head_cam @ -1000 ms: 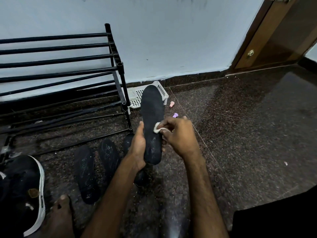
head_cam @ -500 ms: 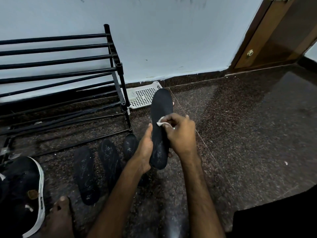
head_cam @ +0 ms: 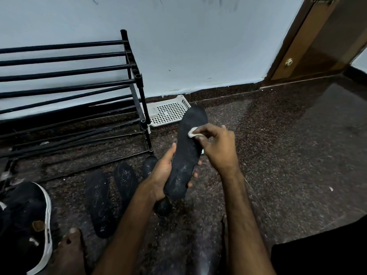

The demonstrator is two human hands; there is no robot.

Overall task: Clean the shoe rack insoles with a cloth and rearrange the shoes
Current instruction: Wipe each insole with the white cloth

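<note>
My left hand (head_cam: 161, 172) grips the heel end of a black insole (head_cam: 186, 153), held tilted up off the floor with its toe end pointing away. My right hand (head_cam: 217, 147) pinches a small white cloth (head_cam: 192, 132) against the upper part of that insole. Three more black insoles lie on the floor: one (head_cam: 98, 201) at the left, one (head_cam: 125, 181) beside it, and a third (head_cam: 150, 165) partly hidden behind my left hand. The black shoe rack (head_cam: 69, 80) stands empty against the wall at the left.
A black shoe with a white sole (head_cam: 27, 223) sits at the bottom left beside a bare foot (head_cam: 69, 253). A white perforated plastic tray (head_cam: 168, 112) lies by the wall next to the rack. A wooden door (head_cam: 321, 40) is at the top right. The floor is dark speckled stone.
The held insole has swung to the right and tilted. My right hand with the cloth has slid up along it towards the toe end.
</note>
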